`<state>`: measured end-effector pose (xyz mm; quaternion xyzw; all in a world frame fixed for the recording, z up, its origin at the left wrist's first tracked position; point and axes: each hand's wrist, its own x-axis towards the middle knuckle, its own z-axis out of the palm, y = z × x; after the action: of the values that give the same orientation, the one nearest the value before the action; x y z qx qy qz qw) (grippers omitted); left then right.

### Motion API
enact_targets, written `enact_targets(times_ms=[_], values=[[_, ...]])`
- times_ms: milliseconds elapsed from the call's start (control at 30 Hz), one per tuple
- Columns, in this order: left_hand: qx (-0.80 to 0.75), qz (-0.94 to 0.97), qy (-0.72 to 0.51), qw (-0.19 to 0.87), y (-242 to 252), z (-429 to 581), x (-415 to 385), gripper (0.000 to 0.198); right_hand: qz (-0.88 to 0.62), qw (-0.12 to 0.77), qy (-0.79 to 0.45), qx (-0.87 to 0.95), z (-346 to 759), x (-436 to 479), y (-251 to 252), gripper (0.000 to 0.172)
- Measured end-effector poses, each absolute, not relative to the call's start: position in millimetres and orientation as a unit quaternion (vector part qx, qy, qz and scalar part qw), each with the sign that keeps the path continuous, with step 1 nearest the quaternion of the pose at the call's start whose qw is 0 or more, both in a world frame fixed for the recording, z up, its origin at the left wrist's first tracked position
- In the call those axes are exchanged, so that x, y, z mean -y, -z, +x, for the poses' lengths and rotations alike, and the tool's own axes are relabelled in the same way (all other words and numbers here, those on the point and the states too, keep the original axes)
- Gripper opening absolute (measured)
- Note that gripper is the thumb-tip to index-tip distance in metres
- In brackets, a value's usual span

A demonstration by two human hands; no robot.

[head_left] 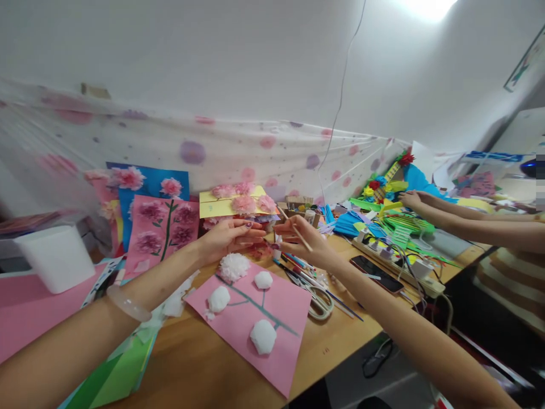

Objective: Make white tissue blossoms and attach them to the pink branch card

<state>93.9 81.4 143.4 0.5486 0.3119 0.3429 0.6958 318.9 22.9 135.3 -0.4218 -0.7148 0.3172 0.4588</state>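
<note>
On the near edge of the wooden table (204,363), a pink sheet (238,324) is lying flat, carrying a painted grey-green branch and several white tissue puffs (263,336). A pale bracelet (128,304) is sitting on the left wrist just beside that sheet. Right of the sheet, scissors (319,301) are lying among loose pens, and a dark phone (377,272) is resting a little further right.

Above the far end of the sheet, both of the person's hands are meeting, almost fingertip to fingertip. The left hand (232,238) is reaching in with its fingers drawn close together and pointing right. Something pinkish is showing at and below the fingertips, but whether the hand is gripping it cannot be told. The right hand (298,236) is pinching a thin stick (297,230) tightly between thumb and forefingers. The stick is slanting, its upper end pointing up and left and its lower end passing down across the hand.

Behind the hands, a yellow card (213,209) topped with pink tissue flowers is standing propped. Far right, another person's hands (411,199) are touching green and blue paper pieces.
</note>
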Motion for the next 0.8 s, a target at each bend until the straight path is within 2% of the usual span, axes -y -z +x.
enact_targets(times_ms=[133,267,367,500,633,800], values=[[-0.305,0.568,-0.344,0.682,-151.0,113.9,-77.0,0.015,-0.437,0.454,-0.274,0.726,308.0,-49.9,-127.7,0.034],[-0.337,0.619,-0.331,0.627,-160.7,100.8,-82.0,0.021,-0.465,0.448,-0.287,0.707,323.3,-67.4,-130.1,0.025],[-0.449,0.677,-0.319,0.488,-164.2,64.9,-94.0,0.027,-0.493,0.425,-0.29,0.702,350.1,-79.6,-141.6,0.023],[-0.51,0.687,-0.366,0.366,-159.3,9.9,-104.9,0.031,-0.551,0.405,-0.265,0.68,397.3,-101.2,-164.0,0.027],[-0.504,0.691,-0.352,0.381,-149.6,-18.0,-94.1,0.035,-0.615,0.405,-0.227,0.637,441.4,-116.5,-183.1,0.03],[-0.452,0.714,-0.324,0.424,-135.5,-3.1,-67.3,0.042,-0.646,0.421,-0.205,0.603,461.3,-118.4,-187.0,0.024]])
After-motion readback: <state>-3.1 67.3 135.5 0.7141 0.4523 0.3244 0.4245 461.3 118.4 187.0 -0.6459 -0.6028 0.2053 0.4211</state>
